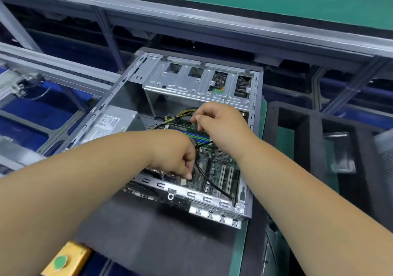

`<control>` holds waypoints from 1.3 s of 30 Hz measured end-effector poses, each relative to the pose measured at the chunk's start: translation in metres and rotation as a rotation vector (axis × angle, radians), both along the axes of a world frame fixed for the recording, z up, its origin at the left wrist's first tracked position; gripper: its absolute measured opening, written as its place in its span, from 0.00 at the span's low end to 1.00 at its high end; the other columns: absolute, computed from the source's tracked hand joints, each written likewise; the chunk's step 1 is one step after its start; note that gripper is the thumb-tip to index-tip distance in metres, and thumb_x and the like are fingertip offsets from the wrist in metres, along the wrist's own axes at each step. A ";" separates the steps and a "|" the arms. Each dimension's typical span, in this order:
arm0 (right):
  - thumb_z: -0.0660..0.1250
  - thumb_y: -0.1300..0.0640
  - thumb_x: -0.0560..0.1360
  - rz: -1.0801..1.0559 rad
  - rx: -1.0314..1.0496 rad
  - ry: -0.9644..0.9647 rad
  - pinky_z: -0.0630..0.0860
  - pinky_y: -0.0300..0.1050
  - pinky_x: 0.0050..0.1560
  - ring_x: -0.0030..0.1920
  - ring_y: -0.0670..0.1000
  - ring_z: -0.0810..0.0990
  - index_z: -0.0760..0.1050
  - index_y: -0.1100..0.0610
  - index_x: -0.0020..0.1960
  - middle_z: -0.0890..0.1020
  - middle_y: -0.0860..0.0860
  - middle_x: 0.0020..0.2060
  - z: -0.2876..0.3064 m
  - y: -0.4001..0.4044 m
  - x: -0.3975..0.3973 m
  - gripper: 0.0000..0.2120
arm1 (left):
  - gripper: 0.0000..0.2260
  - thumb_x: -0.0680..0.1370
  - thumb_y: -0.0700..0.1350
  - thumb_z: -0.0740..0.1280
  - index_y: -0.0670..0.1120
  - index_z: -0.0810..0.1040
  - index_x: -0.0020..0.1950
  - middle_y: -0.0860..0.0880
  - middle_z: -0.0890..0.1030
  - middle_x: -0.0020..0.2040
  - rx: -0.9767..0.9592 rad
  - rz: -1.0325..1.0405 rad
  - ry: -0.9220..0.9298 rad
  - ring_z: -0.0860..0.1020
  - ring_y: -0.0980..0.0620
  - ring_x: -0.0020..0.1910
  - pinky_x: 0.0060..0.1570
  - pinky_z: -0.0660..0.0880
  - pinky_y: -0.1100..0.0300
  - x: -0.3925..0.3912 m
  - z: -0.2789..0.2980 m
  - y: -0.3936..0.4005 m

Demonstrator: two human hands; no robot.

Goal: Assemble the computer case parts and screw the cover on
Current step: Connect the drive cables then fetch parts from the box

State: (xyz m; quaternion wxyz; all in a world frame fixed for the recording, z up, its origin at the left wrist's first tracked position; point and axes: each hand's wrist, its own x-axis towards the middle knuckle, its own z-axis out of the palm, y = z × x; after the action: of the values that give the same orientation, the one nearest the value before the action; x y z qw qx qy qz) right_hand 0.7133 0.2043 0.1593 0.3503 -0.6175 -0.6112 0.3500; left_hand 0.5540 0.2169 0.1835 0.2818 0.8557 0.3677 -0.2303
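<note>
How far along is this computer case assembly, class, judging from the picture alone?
Done: the motherboard and power supply sit inside the open case. In hand: the left hand and right hand both work at the memory module, fingers on it. Left: no cover is on the case, so fitting and screwing it remain.

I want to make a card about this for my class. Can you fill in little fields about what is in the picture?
place: factory workbench
main thing: open case, cover off
inside: green board, cables
left hand: fingers down on the board near the close edge
right hand: pinching a memory stick
nearby: yellow box with green button
</note>
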 end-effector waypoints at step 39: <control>0.62 0.60 0.75 -0.045 -0.087 -0.223 0.80 0.56 0.48 0.37 0.59 0.76 0.81 0.65 0.49 0.83 0.64 0.44 0.004 0.013 -0.003 0.12 | 0.17 0.78 0.56 0.63 0.50 0.80 0.63 0.50 0.81 0.49 0.139 -0.629 -0.239 0.76 0.50 0.51 0.55 0.71 0.60 -0.006 -0.043 0.030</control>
State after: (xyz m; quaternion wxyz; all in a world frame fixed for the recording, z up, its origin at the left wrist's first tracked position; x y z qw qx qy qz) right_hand 0.7107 0.2177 0.1629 0.2608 -0.6805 -0.6167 0.2975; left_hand 0.5480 0.2470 0.1401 0.1789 0.9654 0.0652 -0.1785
